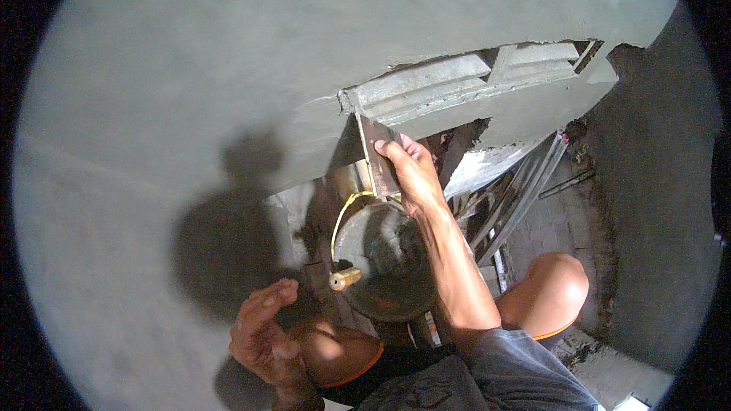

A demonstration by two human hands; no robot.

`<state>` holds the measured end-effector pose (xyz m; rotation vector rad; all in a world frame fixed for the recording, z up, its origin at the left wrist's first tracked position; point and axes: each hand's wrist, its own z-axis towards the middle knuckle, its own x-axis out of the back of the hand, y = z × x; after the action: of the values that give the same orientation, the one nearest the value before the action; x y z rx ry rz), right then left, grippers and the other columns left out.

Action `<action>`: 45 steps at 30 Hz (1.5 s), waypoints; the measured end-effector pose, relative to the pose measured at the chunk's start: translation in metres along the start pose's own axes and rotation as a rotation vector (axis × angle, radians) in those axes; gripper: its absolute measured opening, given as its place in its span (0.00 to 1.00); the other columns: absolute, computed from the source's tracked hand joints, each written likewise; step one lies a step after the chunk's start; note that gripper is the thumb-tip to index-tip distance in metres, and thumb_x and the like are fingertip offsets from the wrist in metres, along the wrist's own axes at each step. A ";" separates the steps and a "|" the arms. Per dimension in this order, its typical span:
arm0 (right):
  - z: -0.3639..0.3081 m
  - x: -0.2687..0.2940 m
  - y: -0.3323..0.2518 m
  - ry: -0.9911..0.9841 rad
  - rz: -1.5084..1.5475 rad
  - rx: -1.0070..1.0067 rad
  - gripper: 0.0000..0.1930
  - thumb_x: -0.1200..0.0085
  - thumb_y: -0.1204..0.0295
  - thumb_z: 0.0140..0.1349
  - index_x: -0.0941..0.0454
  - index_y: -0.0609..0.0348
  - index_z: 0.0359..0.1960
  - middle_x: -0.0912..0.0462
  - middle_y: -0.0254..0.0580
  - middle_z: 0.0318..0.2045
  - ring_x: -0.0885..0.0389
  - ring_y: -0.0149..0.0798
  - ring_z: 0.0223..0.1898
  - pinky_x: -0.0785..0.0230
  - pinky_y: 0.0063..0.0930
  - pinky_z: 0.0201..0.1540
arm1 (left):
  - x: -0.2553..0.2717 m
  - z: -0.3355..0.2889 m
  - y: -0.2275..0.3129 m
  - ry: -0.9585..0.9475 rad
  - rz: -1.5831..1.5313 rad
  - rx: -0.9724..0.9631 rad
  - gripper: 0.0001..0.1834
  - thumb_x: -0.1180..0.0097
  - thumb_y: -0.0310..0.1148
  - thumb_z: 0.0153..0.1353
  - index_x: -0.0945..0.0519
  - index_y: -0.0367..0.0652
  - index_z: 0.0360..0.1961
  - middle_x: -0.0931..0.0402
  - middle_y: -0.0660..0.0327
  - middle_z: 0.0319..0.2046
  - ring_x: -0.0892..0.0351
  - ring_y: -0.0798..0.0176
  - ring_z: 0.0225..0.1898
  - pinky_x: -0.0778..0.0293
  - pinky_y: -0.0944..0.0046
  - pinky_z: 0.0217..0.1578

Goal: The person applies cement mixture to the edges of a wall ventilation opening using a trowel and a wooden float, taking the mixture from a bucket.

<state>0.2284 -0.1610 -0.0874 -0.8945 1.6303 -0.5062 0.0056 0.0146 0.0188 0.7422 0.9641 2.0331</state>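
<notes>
Up at the wall, your right hand (pixel 411 171) has its fingers (pixel 390 148) curled tight round a flat trowel (pixel 377 154), gripping the blade's lower part, with its upper end touching the edge where the smooth grey plaster (pixel 228 68) stops. Just beside that edge, to the right, bare blocks (pixel 457 80) show in a long gap under the plaster. Below your wrist sits a round dark pan (pixel 384 259), with a yellow cord (pixel 346 209) looped along its upper left rim and a short brass-coloured handle (pixel 344 279) sticking out at its lower left; what it rests on is hard to make out in the shadow.

Your left hand (pixel 263 331) is low, near your left knee (pixel 335 354), fingers loosely bent and half open, holding nothing and well apart from the pan's handle. Your right knee (pixel 552 285) is bent out to the right. Beyond it, thin metal rods (pixel 525 190) lean against the rough wall (pixel 655 205), down toward the floor.
</notes>
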 end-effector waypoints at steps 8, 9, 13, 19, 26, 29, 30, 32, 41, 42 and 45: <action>-0.004 0.007 -0.001 -0.068 0.210 0.172 0.19 0.42 0.74 0.65 0.24 0.64 0.58 0.14 0.36 0.43 0.16 0.27 0.39 0.22 0.24 0.43 | 0.014 0.000 0.001 -0.154 0.196 -0.074 0.35 0.39 0.60 0.64 0.19 0.34 0.49 0.15 0.45 0.40 0.14 0.44 0.43 0.19 0.46 0.48; -0.006 0.009 0.011 -0.002 0.292 0.162 0.22 0.42 0.73 0.65 0.26 0.63 0.60 0.15 0.37 0.45 0.16 0.28 0.41 0.22 0.26 0.45 | 0.009 0.005 0.008 -0.142 0.131 -0.035 0.34 0.40 0.60 0.64 0.19 0.34 0.50 0.16 0.45 0.41 0.15 0.44 0.44 0.19 0.46 0.48; -0.019 -0.020 0.077 0.162 0.269 0.204 0.29 0.38 0.70 0.67 0.35 0.66 0.65 0.21 0.43 0.55 0.22 0.31 0.52 0.28 0.28 0.56 | 0.015 0.007 -0.017 -0.091 -0.082 -0.181 0.34 0.43 0.59 0.67 0.21 0.33 0.52 0.17 0.45 0.41 0.15 0.46 0.45 0.18 0.46 0.50; 0.001 -0.091 0.094 0.327 0.227 0.537 0.18 0.36 0.72 0.67 0.29 0.62 0.54 0.18 0.42 0.46 0.21 0.32 0.47 0.27 0.29 0.52 | 0.014 0.010 -0.017 -0.079 0.002 -0.122 0.31 0.45 0.55 0.70 0.22 0.33 0.54 0.17 0.46 0.41 0.15 0.47 0.45 0.18 0.45 0.51; -0.026 -0.104 0.125 0.328 -0.367 0.479 0.24 0.31 0.62 0.62 0.25 0.64 0.53 0.18 0.47 0.43 0.19 0.40 0.44 0.26 0.33 0.50 | 0.023 0.011 -0.024 -0.035 0.075 -0.058 0.32 0.44 0.56 0.70 0.20 0.33 0.52 0.17 0.46 0.41 0.15 0.47 0.45 0.17 0.46 0.50; -0.011 -0.087 0.101 0.495 0.033 0.384 0.20 0.33 0.66 0.64 0.29 0.62 0.47 0.28 0.29 0.32 0.32 0.27 0.32 0.33 0.25 0.36 | 0.024 0.012 -0.020 -0.016 0.125 -0.055 0.32 0.44 0.56 0.69 0.20 0.32 0.52 0.17 0.45 0.42 0.15 0.47 0.45 0.17 0.45 0.50; 0.000 -0.080 0.096 0.489 0.196 0.471 0.18 0.33 0.67 0.65 0.30 0.61 0.46 0.30 0.27 0.31 0.33 0.25 0.32 0.35 0.23 0.35 | 0.020 0.011 -0.020 -0.026 0.100 -0.060 0.32 0.43 0.57 0.69 0.20 0.32 0.52 0.17 0.45 0.42 0.15 0.47 0.44 0.17 0.45 0.50; 0.009 -0.085 0.100 0.484 0.017 0.539 0.17 0.35 0.67 0.66 0.30 0.62 0.47 0.27 0.31 0.33 0.32 0.27 0.33 0.33 0.26 0.38 | 0.015 0.010 -0.019 -0.045 0.060 -0.068 0.33 0.44 0.57 0.69 0.20 0.31 0.51 0.18 0.45 0.42 0.15 0.47 0.44 0.17 0.45 0.50; -0.008 -0.080 0.107 0.524 -0.024 0.414 0.20 0.34 0.65 0.66 0.30 0.64 0.49 0.25 0.31 0.35 0.34 0.24 0.32 0.37 0.22 0.35 | 0.009 0.010 -0.016 -0.046 0.133 -0.067 0.34 0.44 0.58 0.68 0.21 0.32 0.51 0.18 0.46 0.41 0.15 0.48 0.44 0.17 0.45 0.50; 0.003 -0.074 0.098 0.479 0.018 0.512 0.20 0.34 0.65 0.66 0.31 0.62 0.49 0.27 0.29 0.34 0.36 0.22 0.32 0.38 0.20 0.34 | 0.009 0.010 -0.013 -0.050 0.113 -0.069 0.34 0.44 0.58 0.69 0.21 0.32 0.51 0.18 0.46 0.41 0.15 0.48 0.43 0.17 0.45 0.49; 0.001 -0.091 0.100 0.326 -0.165 0.530 0.22 0.35 0.65 0.67 0.29 0.65 0.54 0.20 0.38 0.42 0.26 0.29 0.40 0.31 0.24 0.44 | 0.005 0.008 -0.009 -0.066 0.048 -0.098 0.33 0.44 0.58 0.69 0.21 0.32 0.51 0.18 0.46 0.41 0.15 0.49 0.43 0.17 0.46 0.48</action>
<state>0.2061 -0.0286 -0.1039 -0.5649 1.5965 -1.1855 0.0122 0.0254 0.0169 0.7807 0.8105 2.0683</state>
